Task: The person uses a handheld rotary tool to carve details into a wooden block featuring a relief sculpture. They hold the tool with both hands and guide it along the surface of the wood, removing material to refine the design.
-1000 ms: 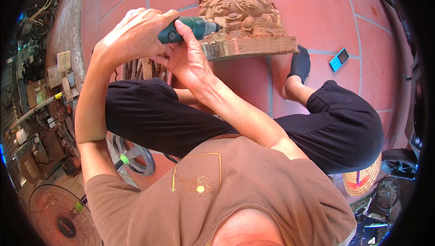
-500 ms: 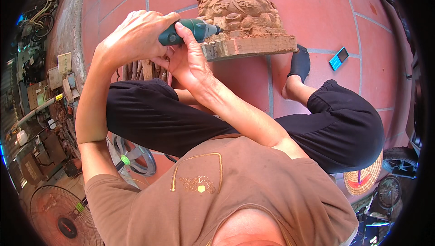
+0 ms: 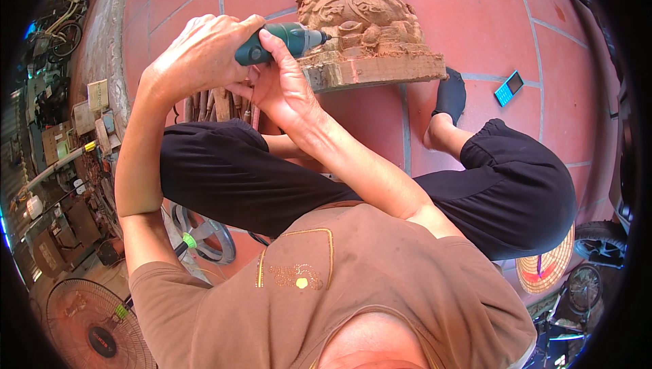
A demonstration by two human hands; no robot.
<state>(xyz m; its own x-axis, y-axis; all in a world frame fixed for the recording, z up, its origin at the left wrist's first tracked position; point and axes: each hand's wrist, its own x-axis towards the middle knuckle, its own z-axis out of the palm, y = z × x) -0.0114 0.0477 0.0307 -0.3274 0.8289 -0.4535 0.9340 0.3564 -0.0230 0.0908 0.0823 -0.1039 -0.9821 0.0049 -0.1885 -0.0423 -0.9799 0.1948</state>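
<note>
A green rotary tool (image 3: 288,40) with a grey nose points to the right, and both of my hands are closed on it. My left hand (image 3: 204,49) wraps its rear end from the left. From below, my right hand (image 3: 282,87) grips the tool's body, the thumb lying along its near side. The thin bit ends close to the carved wooden figure (image 3: 363,12), near the low relief at its base; whether it touches cannot be made out. The figure stands on a thick wooden base (image 3: 380,68), with reddish dust along the ledge. Its top is cut off by the picture's edge.
Several wooden-handled carving tools (image 3: 217,104) lie beyond my left leg. A blue keypad phone (image 3: 508,88) rests on the red tiles near my right foot (image 3: 445,104). At the lower left stands a fan (image 3: 98,328); a woven hat (image 3: 543,267) lies at the right.
The rotary tool's nose has tilted slightly upward, its bit now a little higher along the figure's base. Both hands have shifted slightly with it and keep their grip.
</note>
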